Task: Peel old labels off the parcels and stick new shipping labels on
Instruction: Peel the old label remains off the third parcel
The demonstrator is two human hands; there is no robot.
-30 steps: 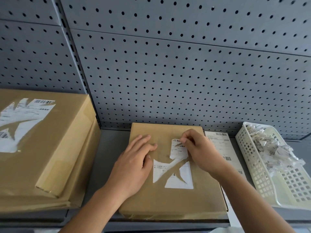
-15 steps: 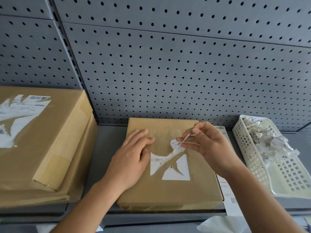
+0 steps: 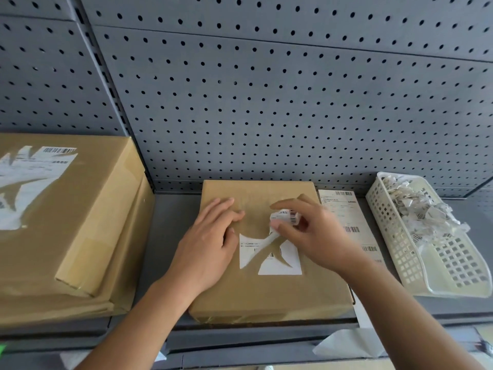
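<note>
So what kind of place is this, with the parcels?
Likely a stockroom or shipping corner: a grey pegboard shelf back, a brown parcel with a half-peeled old label, and a white basket holding label scraps.

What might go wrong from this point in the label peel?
The strip pinched by the right hand narrows where it joins the old label, so it may tear off and leave more patches stuck on the parcel. The left hand lies flat on the parcel rather than gripping it, so a hard pull might shift it.
</note>
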